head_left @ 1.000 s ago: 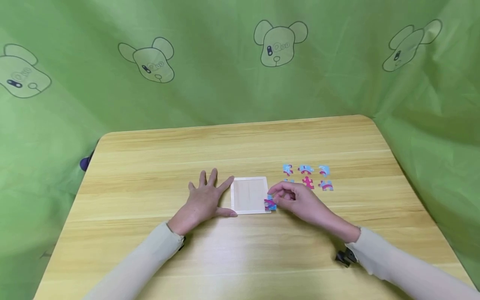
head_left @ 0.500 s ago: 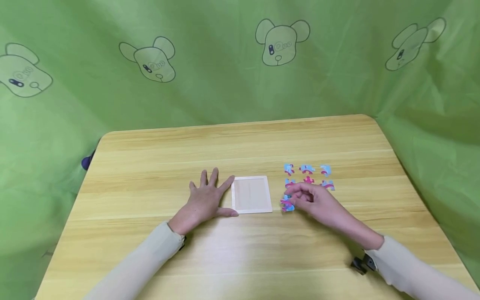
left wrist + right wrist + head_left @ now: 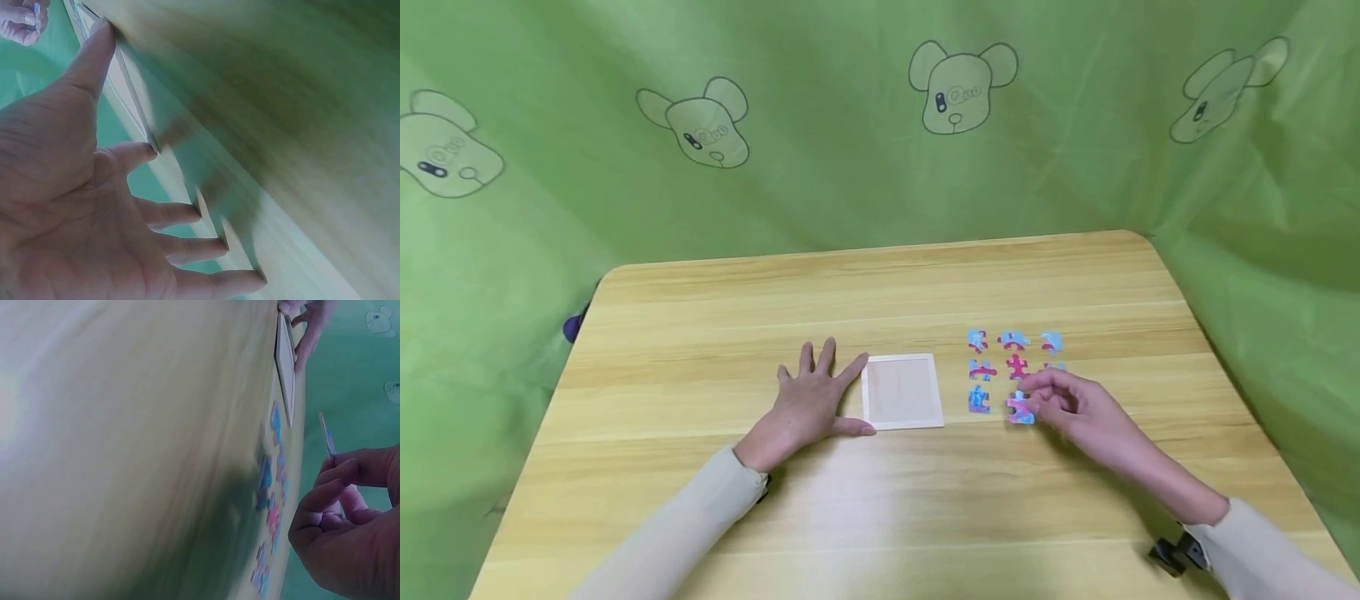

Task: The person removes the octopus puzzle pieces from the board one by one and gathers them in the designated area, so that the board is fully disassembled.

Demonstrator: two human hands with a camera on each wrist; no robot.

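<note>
My left hand [image 3: 811, 404] lies spread on the table, thumb and index fingertip against the left corners of a small square wooden puzzle frame [image 3: 939, 392]. In the left wrist view its fingers are straight. My right hand [image 3: 1078, 412] pinches a pink and blue jigsaw piece [image 3: 1021, 410] between thumb and fingers. In the right wrist view that jigsaw piece [image 3: 327, 434] is held edge-on, raised off the table. Several loose jigsaw pieces [image 3: 1014, 340] lie in rows right of the frame. The right hand partly covers one piece [image 3: 1055, 365] at the right.
A light wood table [image 3: 715, 317] carries everything. Green cloth [image 3: 850, 167] with printed bear heads hangs behind and at both sides. A dark blue object [image 3: 572, 327] shows past the table's left edge. A black wrist device [image 3: 1176, 552] sits at the right sleeve.
My right hand has moved right with the jigsaw piece, from the frame's right edge to the lower row of pieces. A lower-left piece now shows. The left hand has stayed put.
</note>
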